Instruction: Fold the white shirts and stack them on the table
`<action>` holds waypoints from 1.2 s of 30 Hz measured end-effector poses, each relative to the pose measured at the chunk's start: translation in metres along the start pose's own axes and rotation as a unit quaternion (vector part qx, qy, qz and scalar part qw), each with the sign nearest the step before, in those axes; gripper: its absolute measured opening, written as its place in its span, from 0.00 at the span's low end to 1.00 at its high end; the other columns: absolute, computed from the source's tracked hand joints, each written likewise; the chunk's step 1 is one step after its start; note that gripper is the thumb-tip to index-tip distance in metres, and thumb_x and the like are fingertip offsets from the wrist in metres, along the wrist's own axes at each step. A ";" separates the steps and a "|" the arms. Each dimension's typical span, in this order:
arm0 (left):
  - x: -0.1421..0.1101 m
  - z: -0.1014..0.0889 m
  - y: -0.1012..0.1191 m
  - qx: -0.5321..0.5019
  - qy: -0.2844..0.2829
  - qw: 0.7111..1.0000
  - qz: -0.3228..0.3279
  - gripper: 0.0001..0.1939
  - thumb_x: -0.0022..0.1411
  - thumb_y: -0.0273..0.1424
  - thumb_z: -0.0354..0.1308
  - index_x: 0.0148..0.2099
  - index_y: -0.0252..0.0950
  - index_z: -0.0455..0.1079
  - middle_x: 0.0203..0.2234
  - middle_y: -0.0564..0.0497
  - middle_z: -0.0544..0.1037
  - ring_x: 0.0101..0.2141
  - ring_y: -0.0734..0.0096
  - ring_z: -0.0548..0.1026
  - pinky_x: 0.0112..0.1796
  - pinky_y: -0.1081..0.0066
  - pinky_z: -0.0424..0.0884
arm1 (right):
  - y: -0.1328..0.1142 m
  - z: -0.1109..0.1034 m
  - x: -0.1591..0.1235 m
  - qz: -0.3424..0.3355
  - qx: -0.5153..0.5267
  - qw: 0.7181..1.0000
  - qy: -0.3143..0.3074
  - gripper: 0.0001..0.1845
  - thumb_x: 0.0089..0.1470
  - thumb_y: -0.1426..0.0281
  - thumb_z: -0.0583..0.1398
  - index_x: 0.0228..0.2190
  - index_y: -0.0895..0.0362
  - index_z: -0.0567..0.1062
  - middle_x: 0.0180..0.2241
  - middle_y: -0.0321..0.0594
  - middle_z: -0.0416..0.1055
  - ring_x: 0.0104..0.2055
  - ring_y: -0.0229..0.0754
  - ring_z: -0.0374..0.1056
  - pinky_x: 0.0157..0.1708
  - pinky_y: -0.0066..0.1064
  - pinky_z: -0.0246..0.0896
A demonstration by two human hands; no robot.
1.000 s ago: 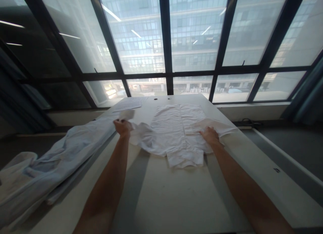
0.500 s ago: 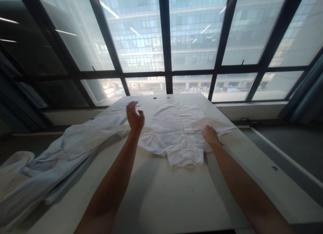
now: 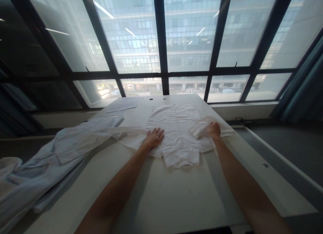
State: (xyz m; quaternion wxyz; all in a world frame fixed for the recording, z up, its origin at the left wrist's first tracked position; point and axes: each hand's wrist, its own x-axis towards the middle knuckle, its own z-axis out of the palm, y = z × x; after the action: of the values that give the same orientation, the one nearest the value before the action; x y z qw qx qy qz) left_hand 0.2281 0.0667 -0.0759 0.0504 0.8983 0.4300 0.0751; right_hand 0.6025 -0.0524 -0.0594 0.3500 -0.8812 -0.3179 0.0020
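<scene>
A white shirt (image 3: 174, 121) lies spread on the white table (image 3: 171, 193), its collar end toward me and a seam or button line down its middle. My left hand (image 3: 153, 138) rests flat on the shirt's left side near the sleeve, fingers spread. On the right, my right hand (image 3: 214, 129) is closed on the shirt's right sleeve, whose cloth is bunched and partly lifted around the fingers. The fingertips of that hand are hidden.
A heap of white and pale blue clothes (image 3: 68, 149) covers the table's left edge. Behind it lie flat white sheets or folded cloth (image 3: 121, 106). Tall dark-framed windows (image 3: 164, 72) stand past the far edge. Curtains (image 3: 300, 82) hang at the sides.
My left hand has come down from the air onto the shirt's left side. My right hand has moved slightly up and right, and the sleeve cloth is now bunched and lifted.
</scene>
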 end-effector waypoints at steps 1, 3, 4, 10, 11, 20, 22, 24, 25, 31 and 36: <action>0.000 0.000 0.000 0.001 -0.001 1.000 0.000 0.27 0.75 0.41 0.43 0.72 0.46 0.59 0.72 0.43 0.55 0.71 0.47 0.51 0.65 0.37 0.46 | 0.005 -0.009 0.007 0.027 0.013 0.999 0.029 0.24 0.65 0.72 0.44 0.53 0.69 0.72 0.49 0.66 0.73 0.54 0.60 0.71 0.54 0.47 0.66; 0.000 -0.001 0.001 -0.003 0.000 1.000 0.000 0.27 0.75 0.42 0.43 0.72 0.46 0.59 0.72 0.43 0.55 0.71 0.47 0.51 0.65 0.37 0.47 | 0.017 -0.029 0.021 0.083 0.033 0.992 0.088 0.28 0.65 0.74 0.40 0.58 0.72 0.66 0.52 0.70 0.69 0.56 0.62 0.70 0.55 0.50 0.64; 0.000 -0.001 0.001 -0.006 0.003 1.000 0.000 0.27 0.75 0.42 0.43 0.71 0.46 0.59 0.72 0.43 0.56 0.71 0.47 0.51 0.65 0.37 0.47 | 0.024 -0.038 0.026 0.108 0.041 0.986 0.117 0.29 0.65 0.74 0.38 0.60 0.73 0.62 0.54 0.73 0.66 0.57 0.63 0.68 0.56 0.52 0.63; 0.000 -0.001 0.002 -0.015 0.009 1.000 -0.006 0.26 0.75 0.41 0.44 0.71 0.47 0.60 0.71 0.43 0.56 0.71 0.47 0.52 0.64 0.38 0.47 | 0.030 -0.069 0.033 0.064 0.091 0.939 0.326 0.31 0.65 0.72 0.41 0.66 0.67 0.53 0.66 0.70 0.50 0.71 0.63 0.47 0.65 0.61 0.47; 0.000 -0.001 0.002 -0.012 0.008 1.000 -0.005 0.26 0.75 0.41 0.44 0.71 0.46 0.60 0.71 0.43 0.56 0.71 0.47 0.52 0.64 0.38 0.47 | 0.022 -0.068 0.031 0.019 0.091 0.933 0.347 0.31 0.64 0.72 0.42 0.66 0.66 0.55 0.67 0.68 0.49 0.72 0.61 0.45 0.65 0.61 0.46; -0.001 0.000 0.018 0.007 0.001 1.000 -0.031 0.27 0.75 0.39 0.43 0.72 0.41 0.58 0.72 0.39 0.54 0.71 0.46 0.49 0.64 0.35 0.45 | -0.049 0.019 -0.034 -0.226 -0.025 0.974 -0.016 0.26 0.65 0.71 0.48 0.60 0.62 0.70 0.69 0.54 0.55 0.73 0.50 0.45 0.68 0.46 0.45; -0.001 0.000 0.021 0.007 -0.004 1.000 -0.023 0.28 0.75 0.41 0.42 0.73 0.41 0.56 0.72 0.39 0.52 0.72 0.46 0.47 0.65 0.36 0.45 | -0.044 0.038 -0.047 -0.257 -0.075 0.959 -0.092 0.28 0.68 0.67 0.47 0.64 0.60 0.65 0.72 0.50 0.50 0.74 0.49 0.40 0.69 0.47 0.41; -0.001 0.000 0.023 0.015 -0.012 1.000 -0.018 0.30 0.75 0.44 0.40 0.74 0.42 0.53 0.73 0.41 0.51 0.72 0.46 0.46 0.65 0.36 0.44 | -0.036 0.050 -0.054 -0.271 -0.108 0.946 -0.143 0.29 0.69 0.62 0.48 0.67 0.58 0.62 0.73 0.49 0.48 0.75 0.50 0.40 0.69 0.49 0.39; -0.001 0.000 0.024 0.021 -0.017 0.999 -0.019 0.30 0.76 0.45 0.39 0.74 0.42 0.52 0.73 0.41 0.50 0.72 0.46 0.46 0.65 0.37 0.44 | -0.033 0.052 -0.056 -0.271 -0.121 0.941 -0.161 0.30 0.69 0.60 0.48 0.68 0.58 0.61 0.73 0.50 0.48 0.75 0.51 0.40 0.69 0.50 0.39; -0.012 0.000 0.024 0.056 -0.029 0.998 -0.022 0.31 0.76 0.47 0.35 0.76 0.44 0.49 0.74 0.45 0.48 0.72 0.47 0.46 0.66 0.41 0.45 | -0.028 0.048 -0.065 -0.263 -0.194 0.925 -0.191 0.34 0.71 0.55 0.44 0.70 0.58 0.57 0.73 0.52 0.45 0.75 0.54 0.39 0.70 0.52 0.35; -0.036 0.006 0.016 0.069 -0.024 0.997 -0.008 0.32 0.76 0.47 0.35 0.76 0.45 0.48 0.74 0.46 0.49 0.72 0.48 0.45 0.66 0.42 0.46 | -0.022 0.036 -0.088 -0.290 -0.198 0.918 -0.181 0.34 0.70 0.55 0.44 0.70 0.58 0.56 0.73 0.54 0.45 0.74 0.55 0.40 0.69 0.52 0.36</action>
State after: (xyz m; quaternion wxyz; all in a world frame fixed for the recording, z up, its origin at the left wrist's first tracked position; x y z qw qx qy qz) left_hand 0.2194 0.0283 -0.0822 -0.0013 0.8975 0.4403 0.0235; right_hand 0.5118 -0.0676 -0.0928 0.0900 -0.7860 -0.6117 -0.0030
